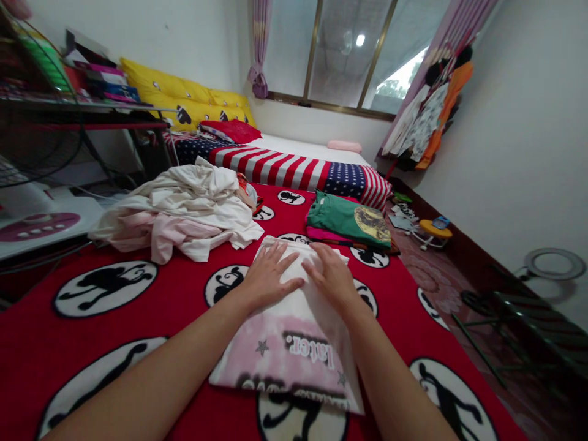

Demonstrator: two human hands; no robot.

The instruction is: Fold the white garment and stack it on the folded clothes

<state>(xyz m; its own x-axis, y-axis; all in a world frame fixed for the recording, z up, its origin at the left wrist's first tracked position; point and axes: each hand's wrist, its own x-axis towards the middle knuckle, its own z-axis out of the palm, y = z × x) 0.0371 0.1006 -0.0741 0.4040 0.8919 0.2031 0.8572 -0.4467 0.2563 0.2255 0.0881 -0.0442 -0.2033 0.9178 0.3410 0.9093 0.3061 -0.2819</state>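
Observation:
A white and pink T-shirt [280,343] with printed letters and stars lies folded on the red patterned blanket [184,343]. Flat on its far part rests my left hand [271,275], fingers spread. My right hand [328,275] lies on the same shirt beside it, its fingers stretched out and partly turned from view. Neither hand grips the cloth visibly. Beyond the shirt to the right is a stack of folded clothes with a green T-shirt [344,217] on top. To the far left sits a loose heap of white and pale pink clothes [193,202].
Behind the blanket stands a bed with a flag-patterned cover [275,168]. A fan [41,220] and a cluttered shelf [92,110] are at the left. On the right floor are a yellow-topped stool [435,229] and a ring light [555,263]. Clothes [427,116] hang near the window.

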